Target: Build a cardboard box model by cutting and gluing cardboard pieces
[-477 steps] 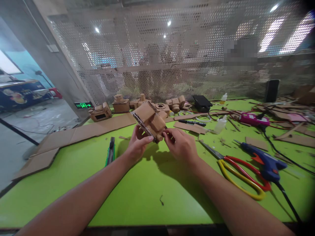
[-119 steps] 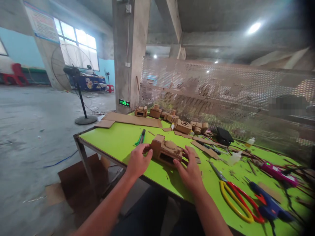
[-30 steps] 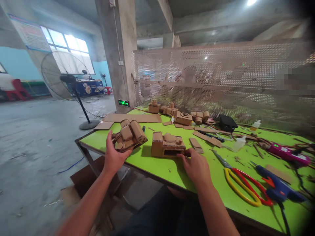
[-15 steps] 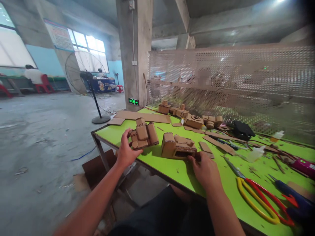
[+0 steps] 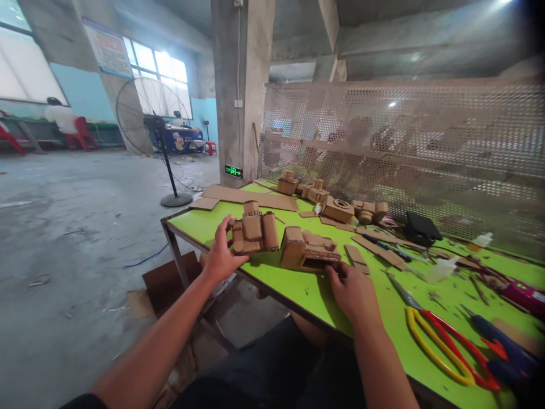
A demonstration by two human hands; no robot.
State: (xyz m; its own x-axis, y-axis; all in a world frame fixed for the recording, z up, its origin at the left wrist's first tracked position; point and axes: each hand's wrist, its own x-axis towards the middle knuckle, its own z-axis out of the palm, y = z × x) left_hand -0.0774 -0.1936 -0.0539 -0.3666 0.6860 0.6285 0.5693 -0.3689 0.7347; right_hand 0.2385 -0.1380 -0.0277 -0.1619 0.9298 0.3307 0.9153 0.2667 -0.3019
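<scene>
My left hand (image 5: 221, 253) grips a small cardboard camera model (image 5: 254, 233) near the left end of the green table (image 5: 298, 292), close to a second cardboard model. That second cardboard model (image 5: 307, 250) lies on the table just to the right. My right hand (image 5: 352, 289) rests on the table at the lower right corner of that second model, fingers curled against it. A flat cardboard strip (image 5: 354, 257) lies just beyond my right hand.
Several more cardboard models (image 5: 336, 207) and cardboard sheets (image 5: 247, 196) line the table's far side by a perforated metal screen (image 5: 404, 147). Red-and-yellow scissors (image 5: 443, 346), a blue glue gun (image 5: 502, 352), glue bottles and a black box lie right. A standing fan (image 5: 155, 136) and a seated person are left.
My left hand has brought the small cardboard model down and right, closer to the second model on the table. My right hand stays at that model's corner. The view shifted slightly.
</scene>
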